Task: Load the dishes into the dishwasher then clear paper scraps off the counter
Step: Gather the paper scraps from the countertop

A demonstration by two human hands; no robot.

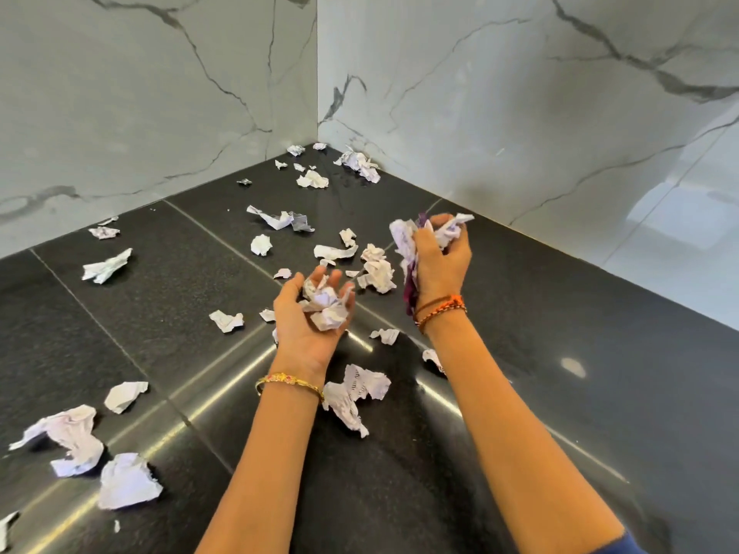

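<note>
**Paper scraps all over counter, both hands loaded**

Paper scraps [256,273] lie scattered across the black counter [560,373], from near edge back to the corner where the two marble walls [160,94] meet. I see the L hand [310,313] palm-up over mid counter, fingers curled loosely round a crumpled wad [326,305]. R hand [438,259] is raised a bit further back and to the right, gripping a bigger bunch of scraps [406,237] w/ a purple piece mixed in; bunch sticks out above and left of the fist. Hands apart, not touching. Gold bangle [288,382] on L wrist, orange thread bands [440,307] on R wrist. Large crumpled scrap [356,393] sits on counter just beside L forearm; more big ones at near left. Small cluster at the far corner, against the R wall. No dishes or dishwasher in view.
</note>
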